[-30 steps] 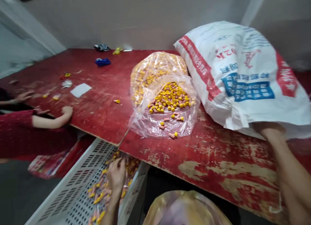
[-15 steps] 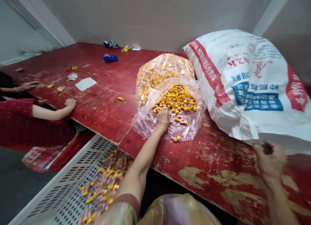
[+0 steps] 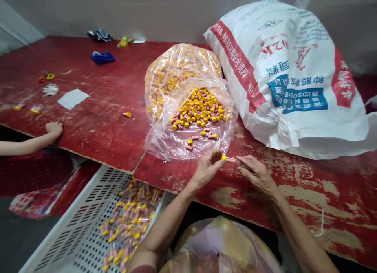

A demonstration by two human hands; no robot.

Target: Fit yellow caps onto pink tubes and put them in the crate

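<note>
My left hand [image 3: 207, 169] pinches a small yellow-capped piece [image 3: 228, 159] at its cap; my right hand [image 3: 255, 173] meets its pink end with loosely curled fingers. Both hover over the red surface [image 3: 112, 127], just before the clear bag [image 3: 188, 104].

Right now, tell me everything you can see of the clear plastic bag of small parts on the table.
The clear plastic bag lies on its side on the worn red table, its crinkled, glossy film open toward the person. Inside is a heap of small yellow-capped pink pieces, densest at the back, thinning to a few loose ones near the mouth. Its right side presses against the big white woven sack. The left hand and right hand meet just in front of the mouth, pinching one such piece between them.
</note>
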